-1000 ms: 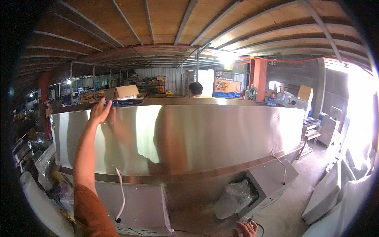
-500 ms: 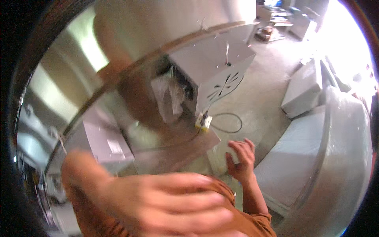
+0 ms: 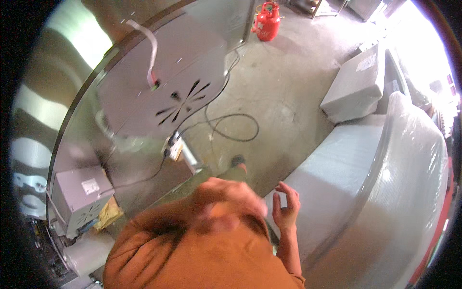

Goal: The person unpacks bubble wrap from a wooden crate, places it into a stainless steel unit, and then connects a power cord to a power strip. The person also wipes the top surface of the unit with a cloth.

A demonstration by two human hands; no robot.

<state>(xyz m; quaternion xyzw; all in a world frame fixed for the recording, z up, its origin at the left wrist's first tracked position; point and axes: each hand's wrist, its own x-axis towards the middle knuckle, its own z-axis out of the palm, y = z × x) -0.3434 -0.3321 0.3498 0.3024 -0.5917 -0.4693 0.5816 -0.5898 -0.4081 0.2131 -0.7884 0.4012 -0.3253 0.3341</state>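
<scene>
My left hand (image 3: 232,201) is in front of my orange-brown shirt, smeared by motion; I cannot make out whether its curled fingers hold anything. Farther right, my right hand (image 3: 287,208) has fingers apart and slightly bent, with nothing in it, beside a plastic-wrapped pale panel (image 3: 332,168). Beyond my left hand, a power strip (image 3: 176,147) with a plugged-in black cable (image 3: 240,139) sits at the edge of a metal shelf. A grey metal box (image 3: 139,103) with star-like slots stands behind it, and a pale wire (image 3: 153,58) comes out of it.
A smaller grey box (image 3: 79,185) is on the left, near a yellow-brown package (image 3: 109,215). A red gas cylinder (image 3: 267,23) stands on the concrete floor (image 3: 288,91) at the back. Wrapped white blocks (image 3: 356,86) and a large plastic-covered piece (image 3: 409,168) line the right.
The view has swung, bringing the red cylinder into sight and shifting the slotted box left. My left hand has drawn up and in from low in front; my right hand stays open.
</scene>
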